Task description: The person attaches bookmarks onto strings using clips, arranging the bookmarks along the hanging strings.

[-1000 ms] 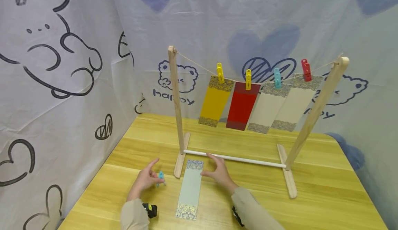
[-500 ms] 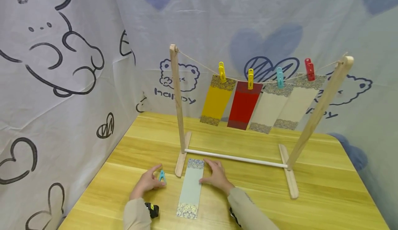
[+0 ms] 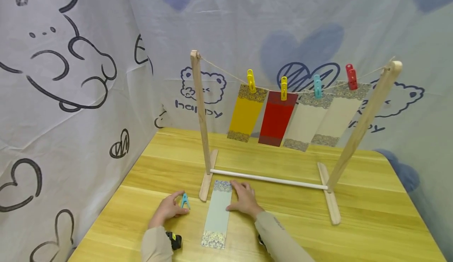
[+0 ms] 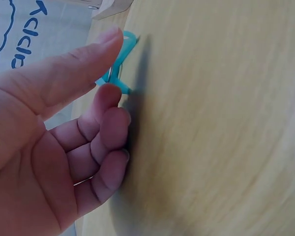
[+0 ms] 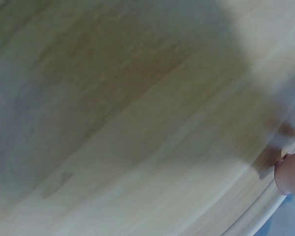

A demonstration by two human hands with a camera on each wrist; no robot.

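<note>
In the head view, my left hand [image 3: 167,211] pinches a light-blue clothespin [image 3: 185,202] between thumb and index finger, low over the table. The left wrist view shows the clothespin [image 4: 119,64] partly behind those fingertips, the other fingers loosely bent. A pale green paper strip [image 3: 216,211] with lace-patterned ends lies flat between my hands. My right hand [image 3: 245,200] rests along its right edge, index fingertip at the upper corner and thumb lower down, fingers spread. Only a bit of the right hand [image 5: 291,174] shows in the right wrist view.
Behind the strip stands a wooden frame [image 3: 200,112] with a white bottom rod [image 3: 269,178]. From its string hang a yellow strip [image 3: 245,114], a red strip [image 3: 277,118] and two cream strips [image 3: 306,122], held by clothespins. A patterned cloth [image 3: 226,18] backs the wooden table [image 3: 141,183].
My right hand has moved left and down onto the strip's right edge. The left hand has shifted slightly right and down, and the clothespin has turned so its two legs show.
</note>
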